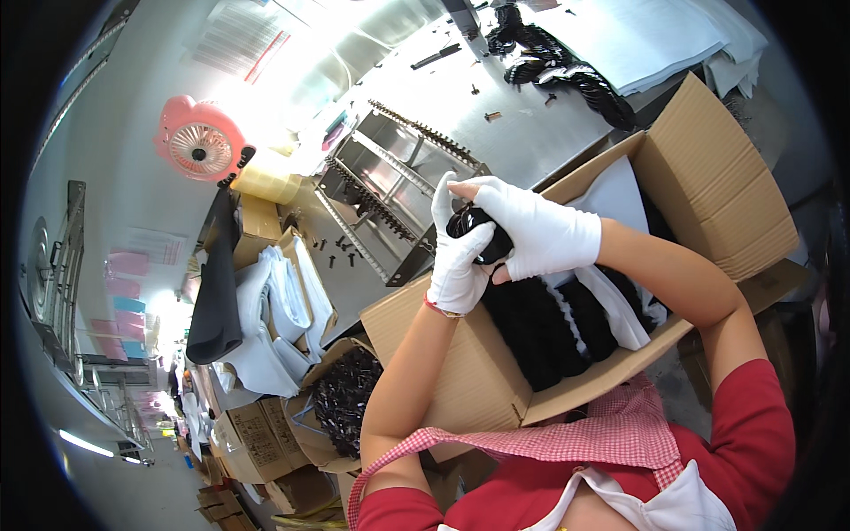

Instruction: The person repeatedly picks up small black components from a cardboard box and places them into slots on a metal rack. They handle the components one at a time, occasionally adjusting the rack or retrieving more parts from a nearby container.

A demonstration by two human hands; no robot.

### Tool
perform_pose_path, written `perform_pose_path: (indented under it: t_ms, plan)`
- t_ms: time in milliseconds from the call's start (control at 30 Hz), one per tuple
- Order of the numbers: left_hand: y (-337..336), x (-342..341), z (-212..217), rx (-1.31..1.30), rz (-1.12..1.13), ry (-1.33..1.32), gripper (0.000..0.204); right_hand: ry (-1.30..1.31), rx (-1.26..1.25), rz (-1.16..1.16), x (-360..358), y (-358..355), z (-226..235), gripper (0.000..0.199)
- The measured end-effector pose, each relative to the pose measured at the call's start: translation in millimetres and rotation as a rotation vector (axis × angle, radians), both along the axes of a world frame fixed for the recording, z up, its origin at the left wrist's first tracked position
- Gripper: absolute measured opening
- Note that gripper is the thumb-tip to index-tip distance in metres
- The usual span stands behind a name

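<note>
I see the steel worktop [531, 133] filling the upper middle of my view, bright with glare; against its near edge sits a large open cardboard box [708, 177], flaps spread, packed with rows of black pieces [540, 327] separated by white sheets [620, 310]; on the worktop behind the box stands a metal frame [398, 190] with toothed rails, and a few dark screws [341, 248] lie just beside its left end; farther back a stack of white sheets [637, 35] rests near a heap of black parts [558, 62]; to the left I see a pink fan [199, 142], a roll of yellowish tape [266, 181], and lower down a smaller open box of black pieces [341, 398] beside folded white cloths [274, 310]. Both hands wear white gloves and meet over the box's far left corner; my left hand [456, 257] is wrapped around a small black piece [478, 232] from below, fingers curled closed on it; my right hand [531, 232] covers the same piece from the right, fingers bent over its top, index finger pointing left; the piece is held above the box, clear of the rows inside.
</note>
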State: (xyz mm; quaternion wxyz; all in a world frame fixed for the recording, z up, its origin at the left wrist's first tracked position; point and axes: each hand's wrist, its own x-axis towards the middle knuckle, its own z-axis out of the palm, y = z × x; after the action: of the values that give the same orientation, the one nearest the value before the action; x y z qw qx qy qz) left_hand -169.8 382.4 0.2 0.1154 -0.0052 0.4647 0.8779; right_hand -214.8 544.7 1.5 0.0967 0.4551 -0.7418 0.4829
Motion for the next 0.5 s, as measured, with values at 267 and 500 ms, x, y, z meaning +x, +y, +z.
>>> perform_pose_path:
  t_ms: [267, 500]
  plan:
    - [2, 21, -41, -0.381, -0.064, 0.101, 0.09, -0.45, 0.086, -0.055, 9, 20, -16, 0.021]
    - [3, 33, -41, -0.32, -0.111, -0.006, 0.076, -0.481, 0.146, -0.045, 17, 17, -32, 0.013]
